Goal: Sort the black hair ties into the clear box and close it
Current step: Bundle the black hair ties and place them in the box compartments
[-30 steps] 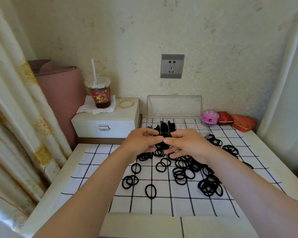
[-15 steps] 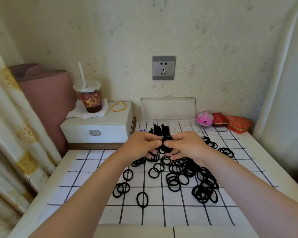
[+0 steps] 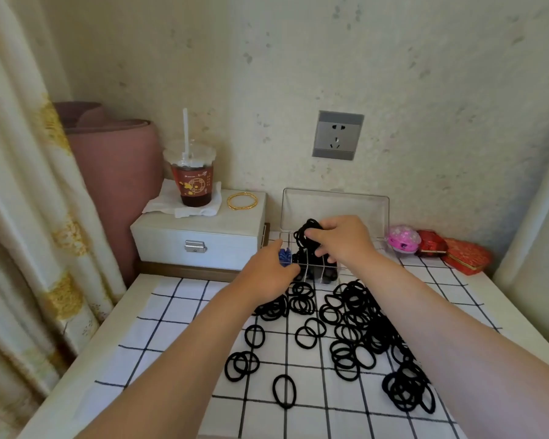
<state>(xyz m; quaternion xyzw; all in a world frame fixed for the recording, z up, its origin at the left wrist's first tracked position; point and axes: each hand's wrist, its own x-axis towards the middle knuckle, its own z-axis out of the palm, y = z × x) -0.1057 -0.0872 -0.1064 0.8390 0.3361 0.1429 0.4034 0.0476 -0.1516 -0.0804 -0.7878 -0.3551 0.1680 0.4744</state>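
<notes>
Lying over a pale table [image 3: 86, 375], a white cloth with a black grid [image 3: 178, 327] is carrying the clear box [image 3: 335, 210], which is sitting at the far edge against a speckled cream wall, directly below a grey socket [image 3: 337, 135]. The box's long axis is running left to right along the wall. Its lid is standing upright at the back, and the opening is facing up. Left of the box, a white drawer case [image 3: 200, 239] is bearing a drink cup [image 3: 192, 175] and a gold bangle [image 3: 242, 201]. Over the box's middle compartments the right hand [image 3: 346, 239] is clutching a bundle of black hair ties [image 3: 306, 231]. The left hand [image 3: 267, 274] is touching the box's front-left corner — whether it is gripping there, I cannot tell. Loose hair ties [image 3: 355, 315] are lying scattered on the cloth in front of the box.
</notes>
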